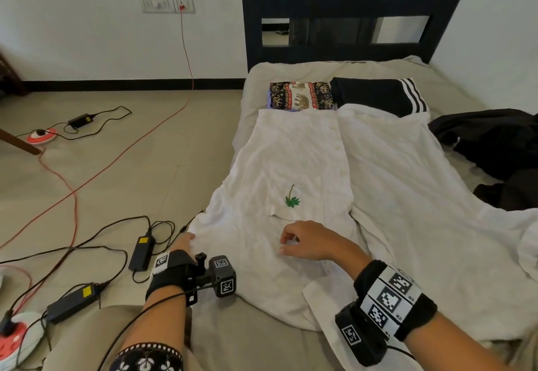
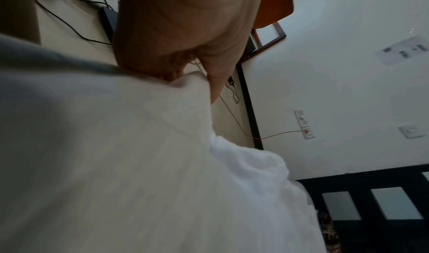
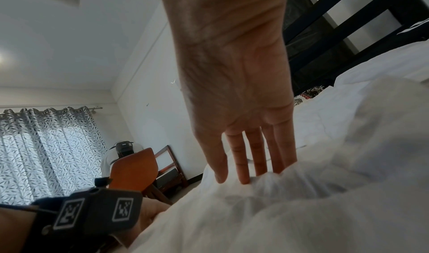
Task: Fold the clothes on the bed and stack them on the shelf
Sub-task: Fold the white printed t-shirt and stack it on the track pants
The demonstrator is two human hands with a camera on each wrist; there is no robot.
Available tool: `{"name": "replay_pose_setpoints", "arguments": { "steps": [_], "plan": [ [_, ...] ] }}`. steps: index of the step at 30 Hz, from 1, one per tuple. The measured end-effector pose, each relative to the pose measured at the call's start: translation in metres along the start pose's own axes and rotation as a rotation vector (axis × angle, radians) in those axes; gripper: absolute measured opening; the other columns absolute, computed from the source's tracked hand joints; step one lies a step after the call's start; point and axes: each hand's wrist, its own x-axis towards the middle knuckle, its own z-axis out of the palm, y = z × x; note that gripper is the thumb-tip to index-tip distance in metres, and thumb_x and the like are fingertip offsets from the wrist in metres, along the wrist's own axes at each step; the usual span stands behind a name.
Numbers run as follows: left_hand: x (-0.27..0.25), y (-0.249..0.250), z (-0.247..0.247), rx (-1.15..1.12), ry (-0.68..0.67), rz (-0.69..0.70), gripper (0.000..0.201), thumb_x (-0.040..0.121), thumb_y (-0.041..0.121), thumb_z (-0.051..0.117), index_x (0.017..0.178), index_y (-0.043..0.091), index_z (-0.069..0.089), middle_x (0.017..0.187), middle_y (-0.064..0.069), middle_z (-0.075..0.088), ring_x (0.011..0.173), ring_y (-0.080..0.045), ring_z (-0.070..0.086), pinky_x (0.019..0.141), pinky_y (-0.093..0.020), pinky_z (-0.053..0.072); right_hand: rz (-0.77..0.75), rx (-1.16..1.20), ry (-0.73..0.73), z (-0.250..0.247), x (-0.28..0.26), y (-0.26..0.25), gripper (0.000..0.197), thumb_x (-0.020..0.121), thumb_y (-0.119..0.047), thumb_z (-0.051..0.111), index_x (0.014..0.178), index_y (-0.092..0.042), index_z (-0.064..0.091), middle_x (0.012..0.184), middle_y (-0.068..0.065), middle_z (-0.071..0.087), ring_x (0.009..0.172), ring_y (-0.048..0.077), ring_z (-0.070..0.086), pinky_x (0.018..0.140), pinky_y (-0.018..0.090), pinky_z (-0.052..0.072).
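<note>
A white shirt [image 1: 305, 172] with a small green palm motif lies spread flat along the bed [image 1: 262, 341], filling the centre of the head view. The left hand [image 1: 182, 244], at lower left of centre, has its grip pinched on the shirt's left edge. The right hand [image 1: 308, 241] rests on the cloth just below the motif; the right wrist view shows its fingers [image 3: 257, 157] straight and fingertips touching the fabric. A folded patterned garment [image 1: 301, 95] and a black striped one [image 1: 378, 94] lie side by side at upper centre.
</note>
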Motion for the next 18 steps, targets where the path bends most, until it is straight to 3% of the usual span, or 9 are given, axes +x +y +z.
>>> {"name": "replay_pose_setpoints", "arguments": {
  "steps": [2,3,4,6,9,13,15,17,18],
  "plan": [
    [-0.003,0.008,-0.006,-0.074,0.036,0.012,0.044,0.096,0.010,0.050,0.138,-0.004,0.044,0.145,-0.023,0.040,0.132,-0.037,0.041,0.104,-0.038,0.037,0.005,0.000,0.006,0.001,0.000,0.000,0.033,0.090,-0.042,0.062,0.114,-0.020,0.063,0.119,0.000,0.060,0.107,0.016,0.056,0.080,0.024,0.040],
    [-0.005,0.012,-0.007,-0.085,0.049,0.018,0.040,0.096,0.010,0.052,0.132,-0.005,0.049,0.137,-0.026,0.048,0.126,-0.040,0.046,0.101,-0.039,0.041,0.005,-0.003,0.008,0.001,-0.001,-0.001,0.033,0.090,-0.042,0.062,0.114,-0.020,0.063,0.120,0.000,0.061,0.108,0.017,0.056,0.080,0.025,0.040],
    [-0.012,0.017,-0.011,-0.054,0.048,0.020,0.029,0.096,0.011,0.053,0.120,-0.005,0.055,0.117,-0.029,0.057,0.107,-0.042,0.055,0.088,-0.039,0.046,0.002,-0.009,0.013,0.001,-0.001,-0.001,0.033,0.090,-0.041,0.061,0.114,-0.019,0.063,0.120,0.000,0.061,0.109,0.017,0.056,0.080,0.025,0.040],
    [-0.027,0.025,-0.014,-0.109,0.016,0.007,0.014,0.094,0.012,0.055,0.091,-0.002,0.053,0.076,-0.019,0.050,0.065,-0.031,0.047,0.058,-0.033,0.040,-0.001,-0.019,0.023,0.001,-0.002,-0.002,0.032,0.090,-0.040,0.061,0.114,-0.019,0.063,0.121,0.001,0.061,0.110,0.018,0.056,0.081,0.025,0.040],
    [-0.030,0.030,-0.019,-0.244,0.015,0.059,0.011,0.090,0.010,0.055,0.081,0.009,0.049,0.078,-0.011,0.044,0.062,-0.019,0.040,0.056,-0.030,0.037,0.001,-0.027,0.021,0.001,-0.003,-0.005,0.033,0.091,-0.039,0.060,0.116,-0.017,0.062,0.122,0.002,0.060,0.110,0.019,0.056,0.084,0.027,0.043],
    [-0.059,0.051,-0.014,-0.365,0.053,0.194,0.018,0.086,0.019,0.054,0.071,0.013,0.046,0.071,-0.008,0.043,0.059,-0.019,0.041,0.054,-0.030,0.036,0.001,0.013,-0.017,-0.007,-0.006,-0.011,0.038,0.092,-0.041,0.059,0.121,-0.016,0.060,0.126,0.002,0.058,0.112,0.019,0.056,0.093,0.031,0.046],
    [-0.079,0.067,-0.008,-0.370,0.052,0.348,0.011,0.088,0.019,0.054,0.087,0.011,0.060,0.082,-0.009,0.050,0.066,-0.017,0.047,0.058,-0.029,0.039,-0.039,0.058,-0.008,-0.015,-0.008,-0.020,0.040,0.093,-0.041,0.059,0.124,-0.015,0.058,0.127,0.001,0.056,0.113,0.018,0.055,0.093,0.029,0.045],
    [-0.095,0.080,0.001,-0.351,-0.025,0.505,0.034,0.089,0.014,0.053,0.122,0.018,0.061,0.110,-0.008,0.054,0.086,-0.016,0.055,0.069,-0.026,0.045,-0.100,0.136,0.064,-0.022,-0.009,-0.031,0.040,0.094,-0.042,0.057,0.123,-0.015,0.058,0.125,0.000,0.058,0.111,0.017,0.055,0.093,0.029,0.045],
    [-0.106,0.086,0.008,-0.337,-0.080,0.569,0.045,0.088,0.011,0.052,0.130,0.025,0.055,0.123,-0.005,0.050,0.096,-0.016,0.056,0.075,-0.026,0.047,-0.117,0.211,0.127,-0.026,-0.010,-0.037,0.039,0.095,-0.044,0.054,0.120,-0.015,0.059,0.122,-0.001,0.060,0.108,0.016,0.057,0.094,0.030,0.046]
  ]
}}
